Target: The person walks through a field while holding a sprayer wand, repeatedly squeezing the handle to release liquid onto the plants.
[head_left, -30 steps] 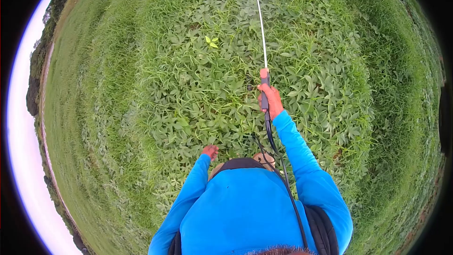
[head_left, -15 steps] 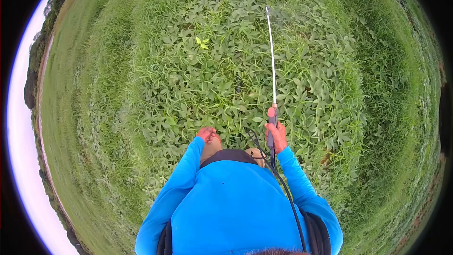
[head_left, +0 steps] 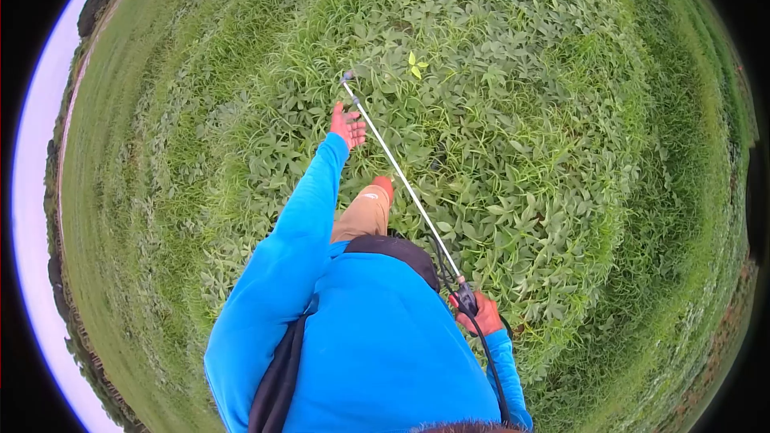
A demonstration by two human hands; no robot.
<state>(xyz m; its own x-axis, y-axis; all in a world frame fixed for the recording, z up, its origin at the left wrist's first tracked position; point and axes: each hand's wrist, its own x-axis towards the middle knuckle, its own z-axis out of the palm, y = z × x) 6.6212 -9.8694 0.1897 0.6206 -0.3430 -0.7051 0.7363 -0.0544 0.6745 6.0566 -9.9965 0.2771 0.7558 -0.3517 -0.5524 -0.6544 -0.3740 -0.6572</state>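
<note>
My right hand is wrapped round the dark handle of a sprayer wand, low on the right beside my hip. The wand's thin white tube slants up and left from the handle, ending in a small nozzle. Near that end, my left hand reaches forward with its fingers apart, just left of the tube; it holds nothing. A black hose runs from the handle down along my blue shirt.
Low leafy plants and grass surround me. One bright yellow-green sprig stands out ahead. My trouser leg is stepped forward. Trees and a pale path line the far left edge.
My right hand has drawn back and down, and the wand's tip has swung left and lower. My left hand has moved forward and its fingers have opened. One leg has come forward.
</note>
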